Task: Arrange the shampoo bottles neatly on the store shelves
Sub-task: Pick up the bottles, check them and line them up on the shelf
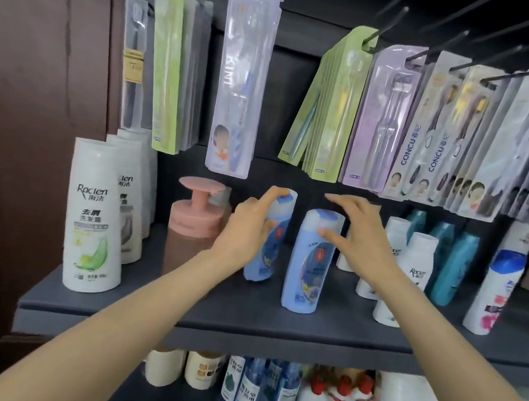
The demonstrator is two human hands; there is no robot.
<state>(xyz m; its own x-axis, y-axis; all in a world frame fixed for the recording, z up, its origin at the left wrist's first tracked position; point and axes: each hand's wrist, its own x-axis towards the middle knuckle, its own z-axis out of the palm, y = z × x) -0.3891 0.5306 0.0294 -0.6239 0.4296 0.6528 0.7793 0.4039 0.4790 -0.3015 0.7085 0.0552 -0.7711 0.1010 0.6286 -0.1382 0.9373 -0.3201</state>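
Front of the grey shelf (pixel 237 325): right hand (pixel 358 238), fingers spread, thumb touching the nearer blue shampoo bottle (pixel 310 262). Behind it, left hand (pixel 248 229) grips the rear blue bottle (pixel 271 235), which is tilted. Step looks like lining up the pair; next: straighten the rear one. Both pale blue, matching caps.

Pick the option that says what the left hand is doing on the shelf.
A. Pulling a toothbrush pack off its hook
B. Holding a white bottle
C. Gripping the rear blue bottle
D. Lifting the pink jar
C: the left hand has its fingers curled round the rear blue bottle, thumb on its front and fingertips near the cap, while the pink jar beside it stands untouched.
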